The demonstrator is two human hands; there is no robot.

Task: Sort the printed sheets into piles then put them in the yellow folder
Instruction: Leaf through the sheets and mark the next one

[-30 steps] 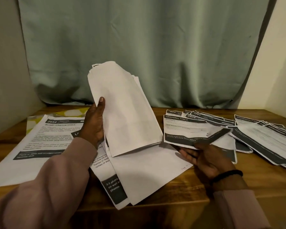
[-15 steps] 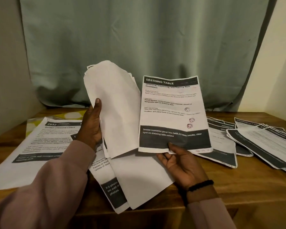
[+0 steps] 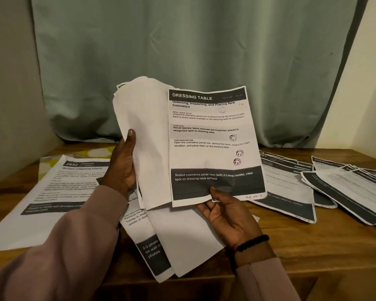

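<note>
My left hand [image 3: 122, 164] grips a sheaf of printed sheets [image 3: 149, 135], held upright with blank backs toward me. My right hand [image 3: 228, 211] pinches the bottom edge of a single sheet headed "DRESSING TABLE" [image 3: 213, 146], upright and facing me, beside the sheaf. A pile topped by a "Screen Cleaning Check" sheet [image 3: 59, 192] lies at the left on the wooden table [image 3: 313, 253]. The yellow folder [image 3: 91, 153] peeks out behind that pile, mostly hidden. Fanned piles of sheets [image 3: 291, 187] [image 3: 352, 190] lie at the right.
Loose sheets [image 3: 182, 240], one blank side up and one printed, lie under my hands and overhang the table's front edge. A green curtain [image 3: 193, 51] hangs behind the table. Walls close in at left and right.
My right hand lifted the "DRESSING TABLE" sheet from the right pile and turned it upright, facing me. The sheaf in my left hand stayed nearly still.
</note>
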